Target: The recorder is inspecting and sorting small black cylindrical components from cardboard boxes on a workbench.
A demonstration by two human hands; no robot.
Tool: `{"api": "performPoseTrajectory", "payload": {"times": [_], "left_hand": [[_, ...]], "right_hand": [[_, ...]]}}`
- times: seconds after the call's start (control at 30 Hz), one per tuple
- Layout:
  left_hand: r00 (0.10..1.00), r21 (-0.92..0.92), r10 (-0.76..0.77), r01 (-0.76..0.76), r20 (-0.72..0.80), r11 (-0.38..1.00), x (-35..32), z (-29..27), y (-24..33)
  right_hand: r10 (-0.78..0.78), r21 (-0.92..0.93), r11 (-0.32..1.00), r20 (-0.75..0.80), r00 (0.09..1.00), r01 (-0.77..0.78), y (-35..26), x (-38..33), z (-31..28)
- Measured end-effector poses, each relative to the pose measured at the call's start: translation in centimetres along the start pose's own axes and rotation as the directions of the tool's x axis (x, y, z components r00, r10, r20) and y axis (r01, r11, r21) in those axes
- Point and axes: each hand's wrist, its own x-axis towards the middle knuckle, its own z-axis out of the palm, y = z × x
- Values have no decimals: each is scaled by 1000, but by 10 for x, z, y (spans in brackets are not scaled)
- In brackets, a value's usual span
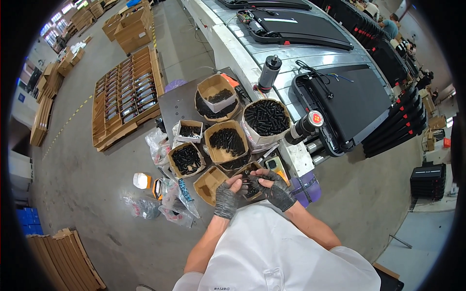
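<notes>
Handling seems under way, with plenty remaining; left hand (227, 195) and right hand (277, 190) meet above the near carton (254, 197) of small black parts (252, 192), fingers (236, 186) half curled, any hold unclear; black bolts (266, 118) fill the far-right bin (264, 140); a phone (277, 167) crowds the right side

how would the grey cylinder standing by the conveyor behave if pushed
The grey cylinder could tip easily, standing tall and narrow on end. Once down, its round sides would probably let it roll. Its metallic look suggests it may be heavy.
</notes>
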Motion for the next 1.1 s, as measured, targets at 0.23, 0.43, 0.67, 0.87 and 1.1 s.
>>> {"api": "performPoseTrajectory", "payload": {"times": [0.23,0.43,0.67,0.87,1.1], "left_hand": [[996,38,48,-45,-73,998,-4,12,6],[994,37,78,-75,-81,996,0,9,0],[998,-70,-18,13,-59,997,4,10,-7],[995,-247,-95,82,-40,966,14,-2,-20],[994,-252,-109,99,-27,963,18,-9,-23]], "right_hand": [[-87,-149,987,-132,987,67,4,3,0],[-23,-199,980,-148,989,-7,5,1,6],[-190,-561,824,-151,970,74,10,3,11],[-242,-743,660,-76,967,106,6,-2,27],[-281,-785,598,-13,960,164,11,4,24]]}}
